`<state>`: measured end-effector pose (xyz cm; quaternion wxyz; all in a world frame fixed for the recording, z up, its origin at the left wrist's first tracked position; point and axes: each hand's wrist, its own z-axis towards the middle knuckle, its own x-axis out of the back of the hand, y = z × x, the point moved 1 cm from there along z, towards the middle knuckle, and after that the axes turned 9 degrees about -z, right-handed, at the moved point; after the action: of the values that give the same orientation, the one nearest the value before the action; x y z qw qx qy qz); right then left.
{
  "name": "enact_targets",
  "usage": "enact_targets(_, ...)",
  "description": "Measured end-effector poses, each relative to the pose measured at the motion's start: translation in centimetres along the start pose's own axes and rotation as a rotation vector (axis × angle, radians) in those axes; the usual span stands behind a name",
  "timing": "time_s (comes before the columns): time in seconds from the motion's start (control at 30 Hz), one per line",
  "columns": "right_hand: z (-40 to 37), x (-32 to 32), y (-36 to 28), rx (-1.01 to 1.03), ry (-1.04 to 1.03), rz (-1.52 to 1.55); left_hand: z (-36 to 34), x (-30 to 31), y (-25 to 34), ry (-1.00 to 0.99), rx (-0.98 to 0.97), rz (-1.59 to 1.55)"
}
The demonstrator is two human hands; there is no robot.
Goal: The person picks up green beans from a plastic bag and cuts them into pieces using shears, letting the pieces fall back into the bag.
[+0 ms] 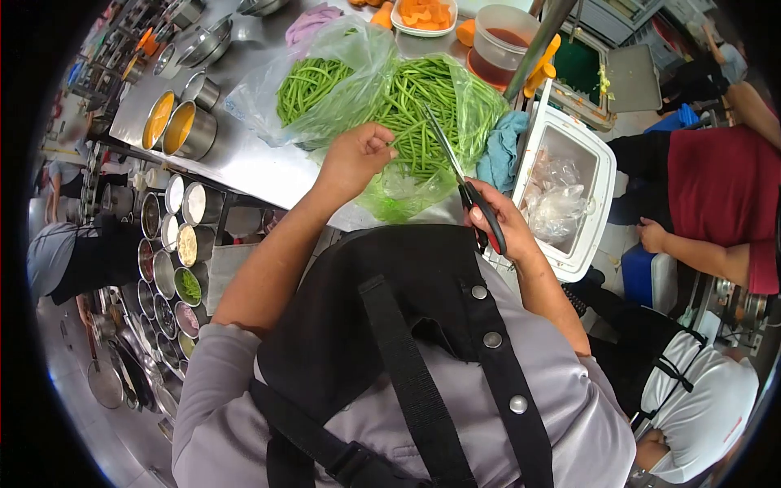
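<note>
two bean bags (313,89) (427,114), one scissors (457,175)

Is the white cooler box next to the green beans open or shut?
Open. The white cooler shows its inside from above, with clear plastic bags lying in it, and no lid covers its top.

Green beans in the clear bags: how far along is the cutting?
Done: no cut beans show. In hand: the right hand holds black-handled steel scissors, blades over the near clear plastic bag of long green beans; the left hand is curled at that bag's mouth. Left: that bag and the far clear plastic bag of beans both look full.
</note>
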<state>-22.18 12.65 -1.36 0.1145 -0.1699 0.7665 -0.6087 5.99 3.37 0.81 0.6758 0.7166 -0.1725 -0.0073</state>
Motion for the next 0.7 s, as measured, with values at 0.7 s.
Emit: enact_targets(0.7,0.66,-0.91,-0.44,0.13,-0.047,0.084,-0.71,0.95,-0.78,0.09,-0.043,0.037)
